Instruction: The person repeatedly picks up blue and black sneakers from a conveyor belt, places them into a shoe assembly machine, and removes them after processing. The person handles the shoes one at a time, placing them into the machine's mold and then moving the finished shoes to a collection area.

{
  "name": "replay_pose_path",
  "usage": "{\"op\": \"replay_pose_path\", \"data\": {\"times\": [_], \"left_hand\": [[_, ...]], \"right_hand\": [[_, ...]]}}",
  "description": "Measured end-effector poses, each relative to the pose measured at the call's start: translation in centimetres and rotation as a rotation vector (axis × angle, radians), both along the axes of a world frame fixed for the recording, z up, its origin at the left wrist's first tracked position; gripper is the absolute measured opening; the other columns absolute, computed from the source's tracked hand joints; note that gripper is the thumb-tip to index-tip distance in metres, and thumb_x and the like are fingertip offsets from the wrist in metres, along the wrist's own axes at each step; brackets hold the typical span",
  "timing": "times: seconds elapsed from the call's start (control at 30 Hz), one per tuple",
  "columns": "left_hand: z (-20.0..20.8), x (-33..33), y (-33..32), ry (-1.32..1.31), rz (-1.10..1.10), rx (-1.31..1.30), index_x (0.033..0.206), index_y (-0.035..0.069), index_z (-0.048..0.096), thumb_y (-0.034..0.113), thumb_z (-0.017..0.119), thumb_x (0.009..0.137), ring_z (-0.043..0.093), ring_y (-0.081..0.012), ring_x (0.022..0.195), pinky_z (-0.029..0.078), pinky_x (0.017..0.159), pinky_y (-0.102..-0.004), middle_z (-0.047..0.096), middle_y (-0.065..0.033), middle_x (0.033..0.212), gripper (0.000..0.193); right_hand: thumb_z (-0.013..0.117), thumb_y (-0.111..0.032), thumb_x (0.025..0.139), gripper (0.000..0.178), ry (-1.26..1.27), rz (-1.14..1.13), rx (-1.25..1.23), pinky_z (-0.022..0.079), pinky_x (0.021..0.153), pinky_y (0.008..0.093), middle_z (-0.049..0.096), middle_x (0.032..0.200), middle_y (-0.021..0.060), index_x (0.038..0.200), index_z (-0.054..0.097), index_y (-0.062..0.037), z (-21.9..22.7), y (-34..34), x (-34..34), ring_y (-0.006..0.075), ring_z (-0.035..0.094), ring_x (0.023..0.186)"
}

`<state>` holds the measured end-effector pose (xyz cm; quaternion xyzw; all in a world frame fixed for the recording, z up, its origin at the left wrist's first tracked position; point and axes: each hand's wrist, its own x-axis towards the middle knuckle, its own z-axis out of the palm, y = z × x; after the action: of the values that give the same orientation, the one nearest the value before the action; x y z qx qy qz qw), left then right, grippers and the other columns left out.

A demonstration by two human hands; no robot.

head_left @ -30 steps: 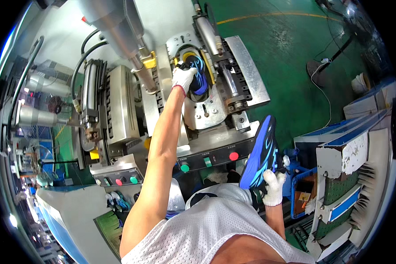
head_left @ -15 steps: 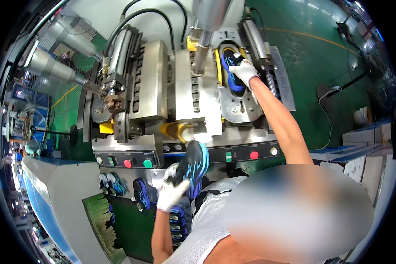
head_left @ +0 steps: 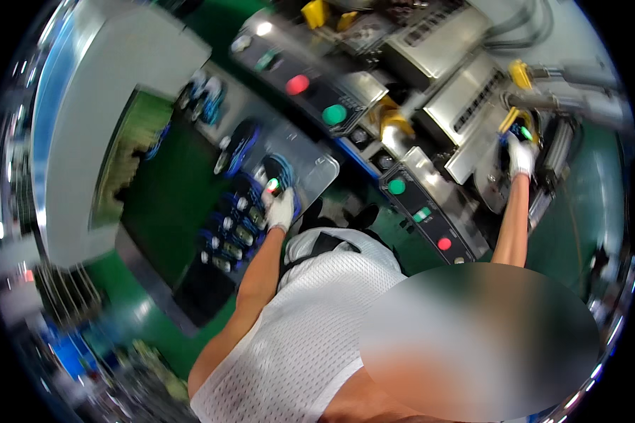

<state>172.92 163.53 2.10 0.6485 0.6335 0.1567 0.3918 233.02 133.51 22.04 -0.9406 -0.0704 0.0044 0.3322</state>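
Note:
My left hand point(head_left: 280, 211), in a white glove, has its fingers closed on a dark shoe with blue trim point(head_left: 281, 169). That shoe is over the grey tray point(head_left: 316, 169), beside a row of several similar shoes point(head_left: 234, 218); whether it touches the tray I cannot tell. Far to the right, my gloved right hand point(head_left: 521, 156) is at a dark and blue shoe point(head_left: 521, 130) in the right station of the metal press machine point(head_left: 466, 99). Its fingers look closed round the shoe's near part, though motion blurs them.
Control panels with red and green buttons point(head_left: 298, 85) run along the machine's front. More shoes point(head_left: 203, 95) stand at the tray's far left, by a grey housing with a green conveyor belt point(head_left: 164, 197) and a frayed curtain point(head_left: 123, 151). Metal cylinders point(head_left: 571, 102) jut out at the upper right.
The view has swung left and tilted. My left hand has lowered its shoe from before the machine to the tray beside the other shoes. My right hand stays at the shoe in the machine.

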Motion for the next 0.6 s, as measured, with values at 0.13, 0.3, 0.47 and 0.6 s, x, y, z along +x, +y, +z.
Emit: {"op": "replay_pose_path", "data": {"times": [0.13, 0.3, 0.47, 0.6], "left_hand": [[6.4, 2.2, 0.0, 0.173, 0.051, -0.242, 0.143, -0.003, 0.041, 0.046, 0.072, 0.087, 0.055, -0.045, 0.126, 0.046, 0.102, -0.0484, 0.054, -0.0308, 0.139, 0.08], [8.6, -4.7, -0.3, -0.191, -0.086, 0.034, 0.145, -0.005, 0.042, 0.023, 0.072, 0.091, 0.054, -0.0364, 0.132, 0.043, 0.111, -0.0428, 0.053, -0.0253, 0.142, 0.068], [9.6, -9.8, 0.4, -0.405, 0.13, -0.016, 0.148, -0.004, 0.035, 0.005, 0.07, 0.091, 0.047, -0.0349, 0.139, 0.036, 0.118, -0.0437, 0.047, -0.0236, 0.147, 0.067], [2.2, -8.5, 0.9, -0.099, 0.105, 0.023, 0.15, -0.004, 0.03, 0.016, 0.079, 0.081, 0.041, -0.0415, 0.139, 0.034, 0.118, -0.045, 0.041, -0.0276, 0.147, 0.087]], "right_hand": [[0.072, -0.024, 0.093, 0.076, -0.315, 0.215, 0.342, 0.037, 0.116, 0.0445, 0.043, 0.153, 0.0277, 0.151, 0.035, 0.0073, 4.2, 8.1, -21.2, 0.0381, 0.045, 0.141], [0.074, -0.031, 0.084, 0.089, -0.492, 0.81, -0.651, 0.016, 0.125, 0.054, 0.03, 0.159, 0.0305, 0.153, 0.033, 0.0065, -10.1, 10.6, -32.8, 0.0471, 0.021, 0.151], [0.078, -0.04, 0.078, 0.103, -0.374, 0.866, -0.722, 0.01, 0.124, 0.0589, 0.023, 0.163, 0.0293, 0.155, 0.027, 0.0075, -8.6, 13.6, -35.9, 0.0474, 0.017, 0.152], [0.081, -0.032, 0.08, 0.099, 0.116, 1.0, -0.347, 0.027, 0.122, 0.0448, 0.033, 0.157, 0.0307, 0.153, 0.029, 0.0085, -10.7, 20.3, -44.5, 0.0419, 0.031, 0.149]]}}
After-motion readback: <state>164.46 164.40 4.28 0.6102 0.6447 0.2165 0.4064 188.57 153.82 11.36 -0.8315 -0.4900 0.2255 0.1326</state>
